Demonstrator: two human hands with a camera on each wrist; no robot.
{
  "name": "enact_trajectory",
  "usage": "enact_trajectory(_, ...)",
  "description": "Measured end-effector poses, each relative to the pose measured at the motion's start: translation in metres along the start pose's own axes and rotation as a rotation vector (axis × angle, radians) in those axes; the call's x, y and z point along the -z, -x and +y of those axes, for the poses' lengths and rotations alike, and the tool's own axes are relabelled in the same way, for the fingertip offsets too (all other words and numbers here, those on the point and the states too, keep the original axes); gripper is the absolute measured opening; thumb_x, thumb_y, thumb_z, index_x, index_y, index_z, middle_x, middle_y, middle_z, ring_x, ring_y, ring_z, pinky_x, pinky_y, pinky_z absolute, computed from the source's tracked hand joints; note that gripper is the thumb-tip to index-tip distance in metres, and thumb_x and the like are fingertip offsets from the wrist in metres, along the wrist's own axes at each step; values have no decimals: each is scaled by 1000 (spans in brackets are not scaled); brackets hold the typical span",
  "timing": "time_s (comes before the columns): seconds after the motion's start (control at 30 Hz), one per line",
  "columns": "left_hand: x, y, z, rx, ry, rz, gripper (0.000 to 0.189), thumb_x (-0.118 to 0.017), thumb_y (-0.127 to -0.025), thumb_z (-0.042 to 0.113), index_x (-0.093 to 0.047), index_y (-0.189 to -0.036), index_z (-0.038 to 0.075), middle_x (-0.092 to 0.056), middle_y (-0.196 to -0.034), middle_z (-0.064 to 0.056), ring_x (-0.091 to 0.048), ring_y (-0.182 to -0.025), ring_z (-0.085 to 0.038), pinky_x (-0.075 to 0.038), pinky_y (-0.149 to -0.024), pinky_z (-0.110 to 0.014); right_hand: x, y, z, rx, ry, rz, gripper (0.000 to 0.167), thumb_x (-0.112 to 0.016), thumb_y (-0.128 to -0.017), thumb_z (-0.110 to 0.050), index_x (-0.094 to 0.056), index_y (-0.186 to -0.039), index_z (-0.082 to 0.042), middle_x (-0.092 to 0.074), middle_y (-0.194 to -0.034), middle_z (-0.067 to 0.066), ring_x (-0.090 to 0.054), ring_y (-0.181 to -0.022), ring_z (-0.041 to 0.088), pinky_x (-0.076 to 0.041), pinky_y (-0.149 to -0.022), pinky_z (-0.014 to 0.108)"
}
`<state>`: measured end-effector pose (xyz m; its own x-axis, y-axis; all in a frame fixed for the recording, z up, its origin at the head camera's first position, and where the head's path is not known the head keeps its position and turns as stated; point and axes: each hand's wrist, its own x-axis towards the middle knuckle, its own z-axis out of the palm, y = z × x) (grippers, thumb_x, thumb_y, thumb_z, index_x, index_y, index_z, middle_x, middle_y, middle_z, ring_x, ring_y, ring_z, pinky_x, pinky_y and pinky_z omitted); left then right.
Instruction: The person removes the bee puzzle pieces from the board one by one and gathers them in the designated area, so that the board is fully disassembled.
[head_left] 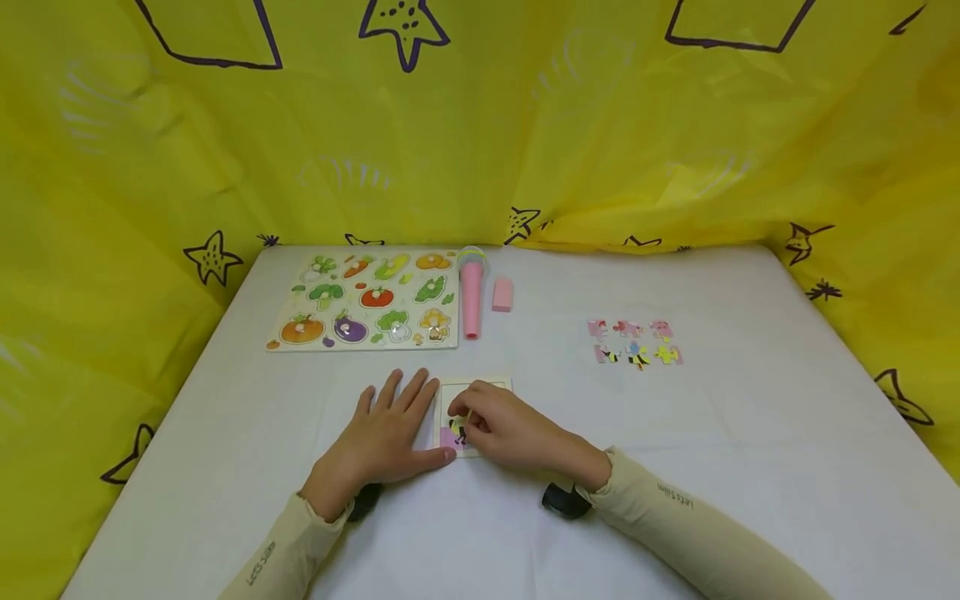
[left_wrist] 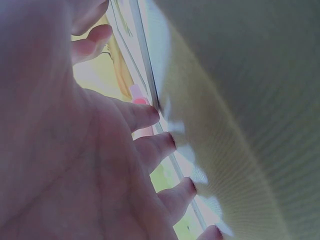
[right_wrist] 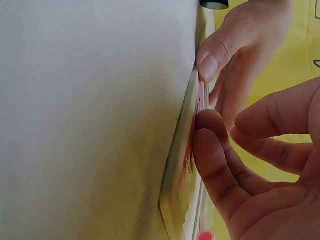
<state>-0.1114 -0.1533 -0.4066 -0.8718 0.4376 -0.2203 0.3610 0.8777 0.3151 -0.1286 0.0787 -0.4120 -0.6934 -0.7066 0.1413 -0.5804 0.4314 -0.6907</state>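
A small square jigsaw board (head_left: 491, 382) lies in front of me, with a pink, yellow and black picture in its lower left part. My left hand (head_left: 387, 429) rests beside it, fingers spread and straight, thumb at its lower left corner. Over the board my right hand (head_left: 513, 427) bends its fingers, with the tips at a puzzle piece (head_left: 456, 428) bearing yellow and black. The right wrist view shows thumb and fingertip (right_wrist: 207, 142) close together against the board's face, covering part of the picture. Several loose puzzle pieces (head_left: 638, 357) lie in two rows to the right.
At the back left lies a vegetable peg puzzle (head_left: 408, 337). Right next to it are a pink toy microphone (head_left: 471, 300) and a small pink block (head_left: 502, 295). A yellow cloth (head_left: 480, 125) with drawn stars hangs behind the white table (head_left: 750, 400).
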Motion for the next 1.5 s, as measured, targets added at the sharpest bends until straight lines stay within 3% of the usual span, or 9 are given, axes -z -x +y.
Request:
enact_trajectory(0.3,0,-1,-1,-8,-8,8,101,-70,-96,65,-32,-168,6,-24,-176,-16,-14,-159,-50,-14,-120,-76,-2,-4,-2,-23,20,-57,26,-65,-97,6,-71,-122,4,-59,-102,5,-56,-85,9,-51,-79,26)
enact_trajectory(0.6,-1,1,0,-19,6,16,102,-71,-95,66,-33,-168,6,-24,-175,-16,-16,-159,-51,-16,-119,-76,-4,-7,-5,-66,34,-104,28,-68,-99,5,-71,-127,2,-54,-104,5,-55,-82,8,-50,-77,24)
enact_trajectory(1.03,-2,3,-2,-40,20,46,102,-71,-94,67,-35,-167,5,-26,-175,-17,-17,-158,-52,-17,-117,-78,-10,-7,-9,-29,155,-106,21,-72,-98,1,-71,-119,-1,-50,-101,2,-50,-83,12,-46,-75,22)
enact_trajectory(1.5,-4,5,-4,-57,24,53,101,-73,-94,64,-36,-166,4,-28,-174,-18,-18,-158,-52,-17,-117,-78,-12,-6,-14,-57,170,-136,18,-73,-98,2,-67,-114,-2,-47,-104,4,-53,-80,13,-48,-76,24)
